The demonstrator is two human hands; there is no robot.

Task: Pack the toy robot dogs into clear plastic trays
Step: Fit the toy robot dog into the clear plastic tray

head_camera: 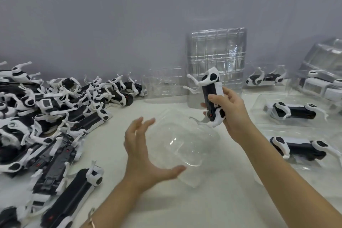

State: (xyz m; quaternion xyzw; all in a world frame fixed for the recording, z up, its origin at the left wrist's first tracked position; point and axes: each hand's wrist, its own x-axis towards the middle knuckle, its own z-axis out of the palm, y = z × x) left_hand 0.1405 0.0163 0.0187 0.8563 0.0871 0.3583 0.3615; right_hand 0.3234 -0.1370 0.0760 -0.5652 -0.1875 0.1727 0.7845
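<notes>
White bench [203,200], frame centre: your right hand [231,114] grips a toy robot dog [212,96]; your left hand [144,153], fingers spread, hovers beside a clear tray [177,140].

Plain grey wall [111,15], white tabletop [212,200]

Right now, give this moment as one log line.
right grip: holds toy robot dog on end | left grip: open beside empty clear tray | loose dogs: heaped left
</notes>
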